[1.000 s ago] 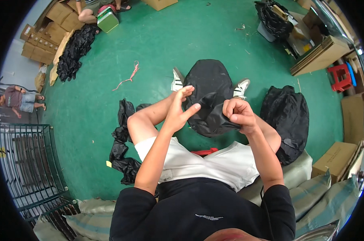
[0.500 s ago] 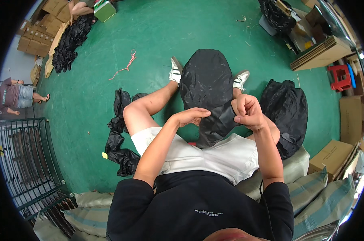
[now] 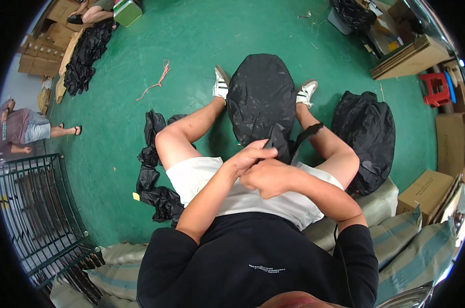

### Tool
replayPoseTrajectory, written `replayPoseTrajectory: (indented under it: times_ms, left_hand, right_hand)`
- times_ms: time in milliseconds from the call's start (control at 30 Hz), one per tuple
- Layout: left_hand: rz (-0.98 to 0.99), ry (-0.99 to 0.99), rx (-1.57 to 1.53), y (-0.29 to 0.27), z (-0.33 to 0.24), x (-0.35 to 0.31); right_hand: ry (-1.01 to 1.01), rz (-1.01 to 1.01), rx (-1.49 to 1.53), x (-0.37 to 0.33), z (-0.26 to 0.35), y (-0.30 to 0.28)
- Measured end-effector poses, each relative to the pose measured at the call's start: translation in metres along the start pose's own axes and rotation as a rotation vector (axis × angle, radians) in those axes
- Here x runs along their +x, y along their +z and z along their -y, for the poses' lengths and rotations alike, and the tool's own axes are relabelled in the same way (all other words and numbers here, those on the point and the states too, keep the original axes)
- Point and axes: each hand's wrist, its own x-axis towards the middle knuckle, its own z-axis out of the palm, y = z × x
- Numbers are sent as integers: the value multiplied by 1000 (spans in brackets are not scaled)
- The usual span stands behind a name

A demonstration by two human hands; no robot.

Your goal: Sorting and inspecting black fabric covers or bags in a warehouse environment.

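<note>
A black, rounded bundle in thin sheet material [image 3: 260, 97] lies between my feet, its near end narrowing toward my lap. My left hand [image 3: 250, 156] is closed on the gathered near end, thumb stretched across the black material. Just below and touching it, my right hand [image 3: 268, 177] is curled into a fist; whatever its fingers grip is hidden. A loose black strip [image 3: 309, 132] sticks out to the right above my right wrist. Another full black bundle [image 3: 366, 143] lies beside my right knee. Crumpled black material [image 3: 153, 169] trails along the floor left of my left leg.
Stuffed woven sacks [image 3: 117, 277] lie around my seat. A dark metal rack [image 3: 40, 205] stands at left, near a person [image 3: 24, 126]. Cardboard boxes [image 3: 425, 192] and a red stool [image 3: 435, 90] are at right. Pink string [image 3: 160, 79] lies on the green floor.
My right hand has come left and down from the bundle's right edge to my left hand, turning into a fist. The near end is now bunched, with a strip sticking out.
</note>
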Motion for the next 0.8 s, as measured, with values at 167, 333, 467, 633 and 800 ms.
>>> replayPoseTrajectory:
  times_ms: [167, 333, 467, 633, 800]
  left_hand:
    - [-312, 218, 262, -33, 23, 9]
    - [-288, 337, 83, -34, -1, -22]
    - [-162, 459, 137, -37, -15, -37]
    - [-47, 447, 235, -13, -24, -47]
    - [-19, 490, 325, 7, -32, -47]
  right_hand:
    - [3, 65, 5, 0, 6, 20]
    - [-255, -307, 481, -31, -11, -23]
    - [-80, -805, 538, -40, -49, -36]
    - [69, -876, 240, -29, -52, -45]
    - [15, -838, 361, -17, -69, -21]
